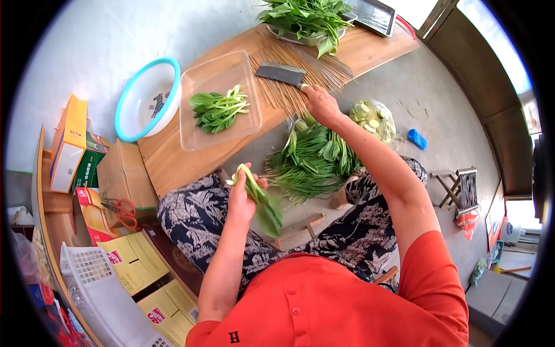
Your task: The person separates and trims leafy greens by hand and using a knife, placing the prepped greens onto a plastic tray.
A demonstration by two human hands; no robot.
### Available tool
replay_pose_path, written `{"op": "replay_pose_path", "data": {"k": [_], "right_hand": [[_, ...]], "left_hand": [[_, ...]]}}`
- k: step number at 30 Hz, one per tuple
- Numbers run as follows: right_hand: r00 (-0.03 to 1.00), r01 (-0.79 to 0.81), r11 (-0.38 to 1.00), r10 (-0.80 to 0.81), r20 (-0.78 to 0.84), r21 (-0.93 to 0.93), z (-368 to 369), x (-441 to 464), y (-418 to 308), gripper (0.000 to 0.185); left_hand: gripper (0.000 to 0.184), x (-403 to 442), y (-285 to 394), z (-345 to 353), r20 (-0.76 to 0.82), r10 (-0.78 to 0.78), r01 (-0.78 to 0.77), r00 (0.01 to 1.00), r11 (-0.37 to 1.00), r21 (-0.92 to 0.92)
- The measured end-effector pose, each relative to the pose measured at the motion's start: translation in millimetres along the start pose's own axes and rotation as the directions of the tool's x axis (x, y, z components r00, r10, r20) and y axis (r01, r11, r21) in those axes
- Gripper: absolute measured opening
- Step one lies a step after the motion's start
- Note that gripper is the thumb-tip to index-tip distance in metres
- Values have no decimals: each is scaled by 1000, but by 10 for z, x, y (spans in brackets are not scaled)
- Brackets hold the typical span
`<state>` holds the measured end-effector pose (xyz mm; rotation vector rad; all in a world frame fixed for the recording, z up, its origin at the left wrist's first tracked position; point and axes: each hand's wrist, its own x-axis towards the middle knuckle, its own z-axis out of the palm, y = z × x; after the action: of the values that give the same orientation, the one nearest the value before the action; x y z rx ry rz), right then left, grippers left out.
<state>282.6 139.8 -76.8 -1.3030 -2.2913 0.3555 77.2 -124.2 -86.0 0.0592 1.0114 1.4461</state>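
Note:
My left hand [240, 196] is closed around a stalk of leafy greens [265, 209], its pale root end up and its leaves hanging down over my lap. My right hand [322, 105] grips the handle of a cleaver [280, 73]. The cleaver's dark blade lies flat over many thin bamboo skewers [274, 95] on the wooden table. Left of the skewers, a clear plastic tray [193, 128] holds a small pile of trimmed greens [217, 110]. On the floor below the table edge rests a large heap of long greens [315, 159].
A white basin [139, 118] with a blue rim stands left of the tray. At the back are a container of leaves [300, 20] and a black tray [373, 16]. A plastic bag [374, 118] sits beyond the heap. Boxes [128, 173] and red scissors [122, 214] are at left.

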Motion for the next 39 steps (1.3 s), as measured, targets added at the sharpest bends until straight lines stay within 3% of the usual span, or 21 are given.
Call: {"op": "replay_pose_path", "data": {"k": [6,9,10,12,15,18,20,23,25,26,27,28,30,32,34,36,39], "right_hand": [[992,-33,962,64,107,-270,417,433,302,18],[994,8,924,33,100,-383,560,531,365,32],[998,41,903,-17,60,-428,604,551,379,13],[999,46,894,-31,42,-446,663,592,419,12],[999,0,942,17,47,-335,726,670,490,21],[998,-47,966,59,38,-254,627,668,382,31],[985,-117,957,146,90,-265,456,623,220,34],[987,-111,974,131,95,-196,323,562,189,39],[996,-91,996,91,11,-23,176,407,94,42],[996,-83,996,84,16,-27,110,337,28,42],[996,-86,990,84,17,109,44,251,-58,42],[996,-91,966,89,19,242,-51,129,-168,42],[953,-278,851,185,241,446,-424,-197,-767,42],[929,-304,802,130,345,515,-657,-550,-1288,39],[864,-291,843,27,503,453,-701,-825,-1580,40],[887,52,842,-286,362,537,-527,-1034,-1785,43],[834,52,857,-320,450,513,-193,-1155,-2032,46]], "left_hand": [[48,-47,412,-157,-8,47,-47,999,996,79],[51,-124,727,-261,-62,74,-60,995,978,199],[52,-139,820,-312,-95,92,-64,991,963,262],[25,-130,979,-496,-166,152,-73,974,911,406],[11,-70,1249,-689,-223,274,-39,935,707,706],[20,58,1485,-1039,-135,353,-1,926,360,933],[27,137,1542,-1153,-61,456,-48,888,224,973],[28,305,1624,-1371,-54,496,6,867,97,995],[27,461,1604,-1594,-74,495,58,866,47,997],[28,535,1574,-1720,11,538,24,843,-57,998],[28,562,1546,-1803,99,571,-5,815,-164,986],[28,546,1518,-1802,93,570,-3,817,-158,987],[27,523,1462,-1711,289,608,-22,740,-407,913],[28,521,1407,-1633,266,616,-21,742,-375,927],[29,525,1357,-1584,244,625,-19,742,-344,939],[39,524,1319,-1557,235,629,35,741,-386,922],[39,508,1299,-1519,223,632,53,742,-388,920]]}}
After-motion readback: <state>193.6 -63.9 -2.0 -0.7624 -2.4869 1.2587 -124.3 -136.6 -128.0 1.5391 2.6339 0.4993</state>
